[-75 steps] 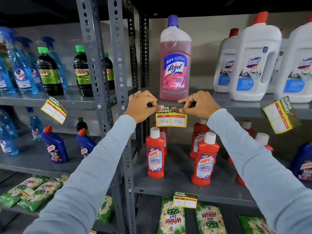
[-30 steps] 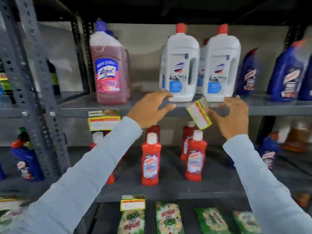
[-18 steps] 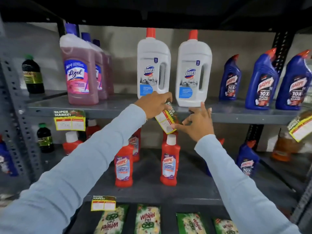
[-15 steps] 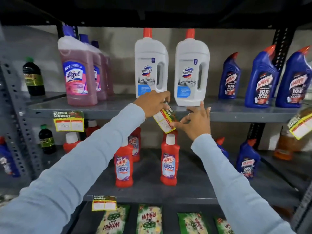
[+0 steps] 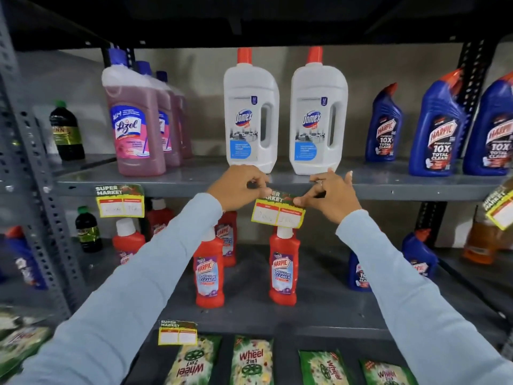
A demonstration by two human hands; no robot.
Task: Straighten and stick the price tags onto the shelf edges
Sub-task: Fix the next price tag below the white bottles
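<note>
Left hand [image 5: 238, 187], centre of frame: fingertips pinched on the upper left corner of the price tag [image 5: 278, 211], pressing it against the shelf edge [image 5: 177, 187]. Right hand [image 5: 330, 197], just right of centre: thumb and forefinger closed on the tag's upper right corner, other fingers spread above the shelf lip. Tag sits between the two hands, below the two white Domex bottles [image 5: 251, 118], its top strip at the edge and its yellow body hanging free under it. It reads near level, with the right side perhaps slightly lower. Whether the top strip is bonded yet cannot be told; both hands cover it. Left of centre, a second tag [image 5: 120, 201] hangs straight under the Lizol bottles [image 5: 133, 126]. At the far right edge of the frame, a tilted tag [image 5: 499, 208] looks unstraightened, so the task appears partway through. Bottom centre, another tag [image 5: 177, 332] sits on the lower shelf edge. Risks, judged: if one hand lets go before the strip is pressed along its full width, the free corner could droop and the tag would set crooked. Uneven pressure may crease the paper. Red Harpic bottles [image 5: 283, 266] stand directly under the hands; a dropped wrist or sleeve could knock one over.
</note>
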